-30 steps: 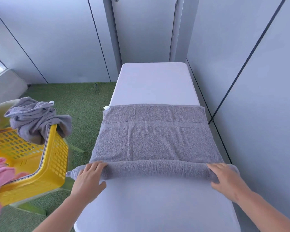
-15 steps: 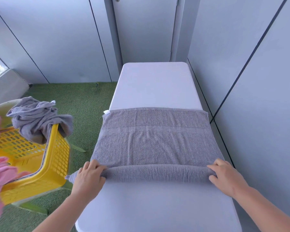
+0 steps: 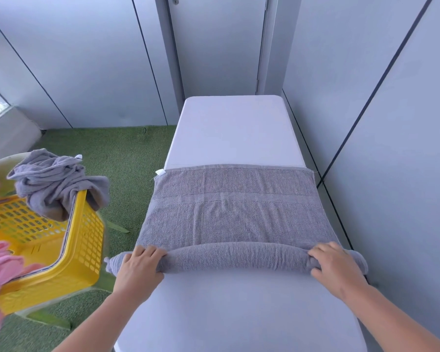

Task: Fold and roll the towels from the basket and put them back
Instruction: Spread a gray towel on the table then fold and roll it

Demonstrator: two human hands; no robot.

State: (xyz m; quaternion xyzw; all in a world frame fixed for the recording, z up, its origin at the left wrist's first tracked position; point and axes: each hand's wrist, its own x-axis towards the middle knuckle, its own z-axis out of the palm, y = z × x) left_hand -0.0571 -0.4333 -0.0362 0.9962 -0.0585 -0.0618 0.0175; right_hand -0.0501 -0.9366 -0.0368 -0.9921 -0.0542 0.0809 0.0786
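At far left, pink towels [image 3: 0,265] spill over a yellow basket [image 3: 81,250], and a crumpled grey towel [image 3: 51,181] hangs across its far rim. On the white worktop [image 3: 234,130] lies a grey towel [image 3: 234,219], its near edge wound into a roll. The left hand [image 3: 140,270] grips the roll's left end, fingers [image 3: 148,251] curled over it. The right hand [image 3: 335,268] grips the right end likewise.

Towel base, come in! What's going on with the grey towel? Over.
Left-hand grip and right-hand grip each hold one end of the roll. Grey terry towel partly rolled on the white table, far part flat. No obstacle ahead of the roll.
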